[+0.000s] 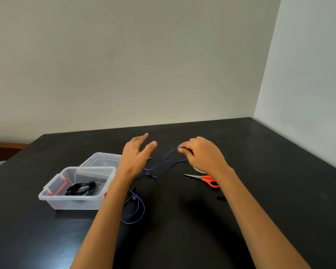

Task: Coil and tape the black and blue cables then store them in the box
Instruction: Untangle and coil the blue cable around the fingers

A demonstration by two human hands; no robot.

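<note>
The blue cable (142,208) lies loose on the dark table, looping near my left forearm and running up to the middle. My right hand (202,154) pinches a bend of this cable and holds it just above the table. My left hand (136,154) hovers to the left of it with fingers spread, holding nothing. The black cable (81,189) lies coiled inside the clear plastic box (50,199) on the left. A roll of tape (199,169) is mostly hidden under my right wrist.
The clear lid (103,161) lies behind the box. Orange-handled scissors (206,179) rest under my right forearm, with a small black piece (221,198) beside them. Orange clips show on the box. Walls close the table's far and right sides.
</note>
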